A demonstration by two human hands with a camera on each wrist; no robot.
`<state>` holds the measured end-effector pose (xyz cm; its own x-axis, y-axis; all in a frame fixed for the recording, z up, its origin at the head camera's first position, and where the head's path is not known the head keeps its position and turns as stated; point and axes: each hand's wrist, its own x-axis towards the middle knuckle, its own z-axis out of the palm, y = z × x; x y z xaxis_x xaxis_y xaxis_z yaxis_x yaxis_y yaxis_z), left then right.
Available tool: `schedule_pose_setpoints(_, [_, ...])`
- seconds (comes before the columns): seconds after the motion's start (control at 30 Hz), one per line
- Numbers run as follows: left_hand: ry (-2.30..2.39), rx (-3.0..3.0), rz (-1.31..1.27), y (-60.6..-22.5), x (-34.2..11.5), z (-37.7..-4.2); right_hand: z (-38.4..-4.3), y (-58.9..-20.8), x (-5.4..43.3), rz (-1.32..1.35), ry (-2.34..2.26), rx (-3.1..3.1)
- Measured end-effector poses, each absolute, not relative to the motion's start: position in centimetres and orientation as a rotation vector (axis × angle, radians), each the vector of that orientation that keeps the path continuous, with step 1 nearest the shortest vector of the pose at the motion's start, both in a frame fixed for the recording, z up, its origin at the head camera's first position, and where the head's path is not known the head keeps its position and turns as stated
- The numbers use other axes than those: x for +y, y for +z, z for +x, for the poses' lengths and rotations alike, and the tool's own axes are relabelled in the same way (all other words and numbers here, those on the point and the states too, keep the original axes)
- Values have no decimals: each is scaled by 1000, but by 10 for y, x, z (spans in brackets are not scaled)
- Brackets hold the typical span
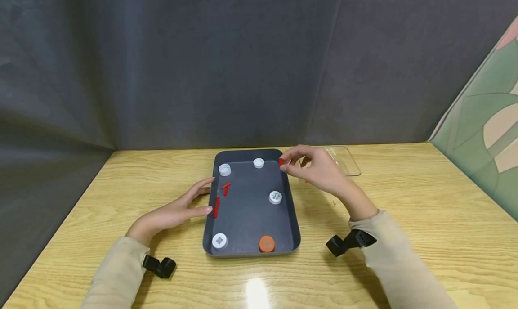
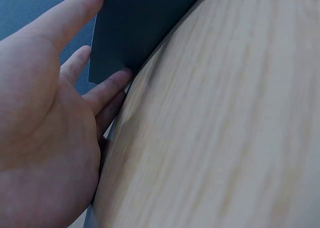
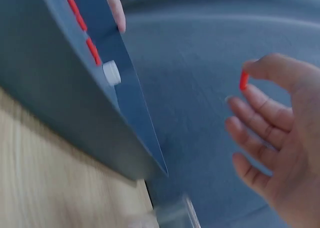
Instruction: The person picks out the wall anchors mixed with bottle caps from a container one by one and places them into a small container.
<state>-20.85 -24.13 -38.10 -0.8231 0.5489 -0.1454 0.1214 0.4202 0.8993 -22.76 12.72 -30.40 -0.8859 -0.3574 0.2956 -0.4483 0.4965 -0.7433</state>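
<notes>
A dark grey tray [image 1: 251,210] lies on the table, holding several small red rods [image 1: 225,190] along its left side. My left hand [image 1: 178,213] touches the tray's left rim with its thumb and fingertips, the fingers nearly straight. Above the tray's far right corner, my right hand [image 1: 317,169] pinches one small red rod [image 3: 244,80] between thumb and index finger, the other fingers loosely bent. A clear plastic box [image 1: 350,163], partly hidden behind that hand, lies just right of the tray.
Inside the tray are white bottle caps [image 1: 224,169], some with a printed top, such as the near-left cap [image 1: 219,241]. An orange cap [image 1: 266,244] sits at the near right. Dark cloth [image 1: 226,66] hangs behind the wooden table [image 1: 425,201].
</notes>
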Motion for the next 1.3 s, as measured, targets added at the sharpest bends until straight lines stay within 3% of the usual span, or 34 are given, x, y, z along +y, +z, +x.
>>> schedule_pose_setpoints(0.47, [1405,2261,580,-381,-241,-207,-244,-309,160,738,1246,-2517])
schedule_pose_setpoints(1.3, [1409,2243,573,-381,-240,-206,-258,-327,204,477,1146,-2592])
